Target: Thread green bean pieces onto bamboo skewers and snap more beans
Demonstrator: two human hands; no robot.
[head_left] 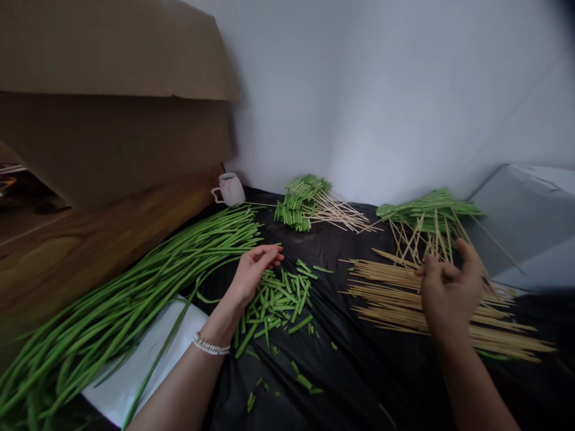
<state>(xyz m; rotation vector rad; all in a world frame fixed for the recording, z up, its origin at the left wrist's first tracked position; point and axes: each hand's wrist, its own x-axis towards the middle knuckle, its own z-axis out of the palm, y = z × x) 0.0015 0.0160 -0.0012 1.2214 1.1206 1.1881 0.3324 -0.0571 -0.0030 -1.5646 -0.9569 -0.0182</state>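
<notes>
My left hand (pixel 259 269), with a beaded bracelet at its wrist, hovers at the upper left edge of loose cut green stem pieces (pixel 287 296). Its fingers are drawn together; whatever they may hold is too small to make out. Above a spread of bare wooden skewers (pixel 386 293) is my right hand (pixel 451 293), its thumb and index finger apart and nothing visible between them. Just beyond it lies a pile of skewers threaded with green stem pieces (pixel 433 209). Long uncut green stems (pixel 148 287), resembling garlic scapes, stretch along my left side.
Black plastic sheeting (pixel 359 371) covers the work surface. Another pile of threaded skewers (pixel 303 200) lies at the back, near a white mug (pixel 231 189). A cardboard box (pixel 112 131) stands at left, a pale box (pixel 530 221) at right, and a white wall (pixel 359 90) behind.
</notes>
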